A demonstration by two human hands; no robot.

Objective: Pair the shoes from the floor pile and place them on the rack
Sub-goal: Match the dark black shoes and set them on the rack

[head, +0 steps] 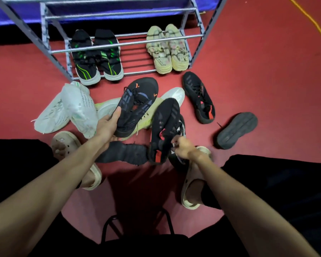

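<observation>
Rack (119, 45) shiny metal; black shoe (137, 104) matt knit cloth.

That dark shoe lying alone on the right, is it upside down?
Yes, upside down. The dark shoe lies on the red floor with its grey ridged sole facing up, and a lace end pokes out beside it.

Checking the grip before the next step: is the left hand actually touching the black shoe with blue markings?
Touching. The head view shows the left hand with its fingers wrapped onto the black shoe with blue markings.

Single head-worn view, looking steeply down, close above floor (258, 58), rack (119, 45) ahead
</observation>
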